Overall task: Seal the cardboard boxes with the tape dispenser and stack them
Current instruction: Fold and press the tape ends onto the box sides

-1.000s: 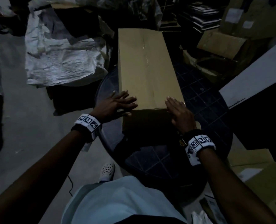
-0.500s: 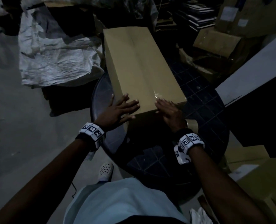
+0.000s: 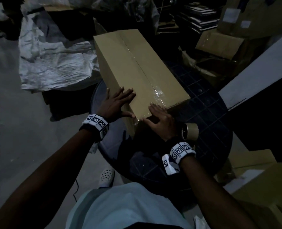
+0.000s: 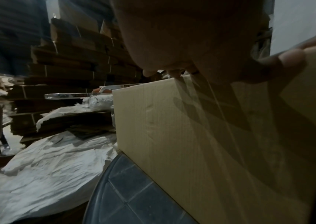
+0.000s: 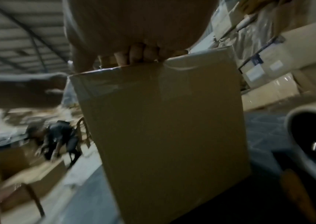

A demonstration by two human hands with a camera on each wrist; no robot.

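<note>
A long brown cardboard box [image 3: 137, 68] lies on a round dark table [image 3: 208, 113], its top seam covered by clear tape [image 3: 156, 93]. My left hand [image 3: 117, 103] lies flat with spread fingers on the near left corner of the box [image 4: 201, 136]. My right hand [image 3: 160, 119] presses with straight fingers on the near end edge of the box [image 5: 162, 121], over the tape end. A tape dispenser with a brown roll [image 3: 189, 130] sits on the table just right of my right wrist, and shows as the roll [image 5: 310, 136] in the right wrist view.
Crumpled white sheeting [image 3: 54, 63] covers the floor left of the table. Open and flattened cardboard boxes [image 3: 219, 43] pile up at the back right, more cartons [image 3: 260, 187] stand at the near right. A white wall ledge [image 3: 260, 66] runs on the right. My white shoe [image 3: 107, 176] is below.
The box has turned on the table, its far end swinging left. Both hands stayed on the near end; the right hand moved onto the taped end edge.
</note>
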